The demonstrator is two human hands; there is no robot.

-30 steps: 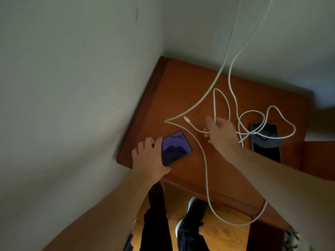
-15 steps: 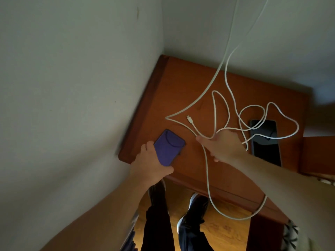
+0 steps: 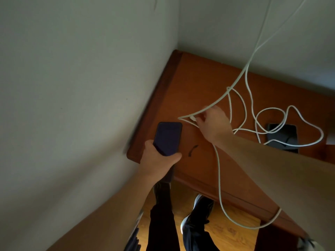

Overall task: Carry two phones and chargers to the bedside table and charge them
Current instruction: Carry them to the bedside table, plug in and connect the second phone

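My left hand [image 3: 158,158] grips the lower end of a dark phone [image 3: 167,137] with a bluish screen, held over the front left corner of the wooden bedside table [image 3: 188,84]. My right hand [image 3: 213,124] pinches the plug end [image 3: 193,119] of a white charging cable [image 3: 219,178] just right of that phone. The cable runs up the wall and also loops down over the table's front edge. A second black phone [image 3: 282,137] lies on the table's right side, with loops of a white cable [image 3: 290,127] across it.
Grey walls meet in a corner behind the table. Below the table's front edge I see a wooden floor [image 3: 226,232] and my legs and shoes [image 3: 195,214]. A short dark mark [image 3: 192,150] shows on the tabletop near the held phone.
My left hand has lifted the phone and turned it more upright. My right hand has slid along the cable to the left, up to its plug end.
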